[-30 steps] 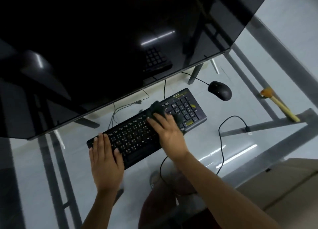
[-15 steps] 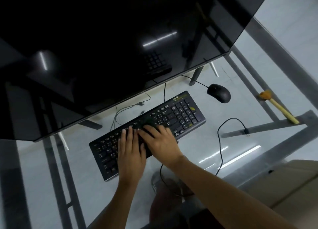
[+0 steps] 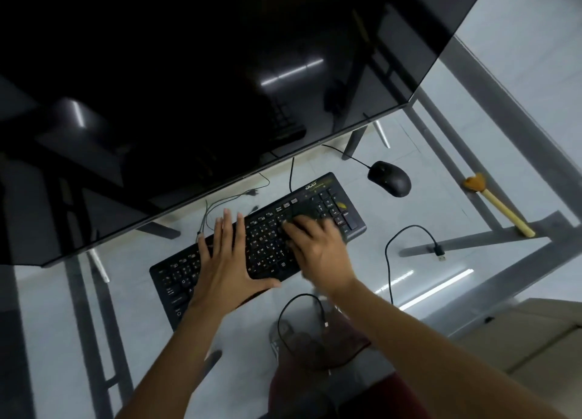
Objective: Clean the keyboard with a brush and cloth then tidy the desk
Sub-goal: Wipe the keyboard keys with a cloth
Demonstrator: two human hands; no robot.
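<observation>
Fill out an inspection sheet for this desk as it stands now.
Surface: glass desk, floor and frame visible through it.
Job's things: black keyboard lying angled; dark cloth under the right hand; brush lying far right, untouched.
Clutter: mouse beyond the keyboard's right end.
Grippers: left hand flat on the keys, fingers spread; right hand pressing the cloth, blurred.
Cables: loose USB cable, its plug free; thin wires behind the keyboard.
Surroundings: dark monitor overhead; beige furniture at lower right.

Bare forearms, no sleeves; dark red shorts (image 3: 340, 390).
</observation>
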